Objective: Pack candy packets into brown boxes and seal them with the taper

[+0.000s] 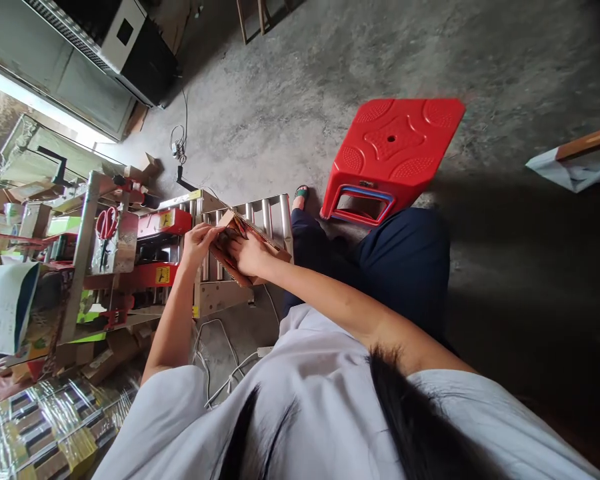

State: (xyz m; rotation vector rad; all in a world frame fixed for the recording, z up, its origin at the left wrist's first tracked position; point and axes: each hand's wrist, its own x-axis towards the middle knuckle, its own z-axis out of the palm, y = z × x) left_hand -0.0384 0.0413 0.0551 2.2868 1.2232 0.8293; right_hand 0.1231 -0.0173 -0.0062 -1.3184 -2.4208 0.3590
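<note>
A small open cardboard box (227, 219) sits at a slant on the metal rollers of a conveyor (286, 223). At the box's left rim, my left hand (199, 243) has its fingers closed on the cardboard edge. My right hand (251, 255) reaches down into the box, fingers stretched out over the contents. Those contents look dark with some red, and my hand covers too much of them to name them. Part of the fingertips is hidden inside the box.
A red box-taping machine (164, 221) adjoins the conveyor, with red-handled scissors (107, 223) on it. A red plastic stool (393, 143) stands by my legs. White cables (230, 373) lie on the floor. Wrapped cartons (45, 433) are stacked at lower left.
</note>
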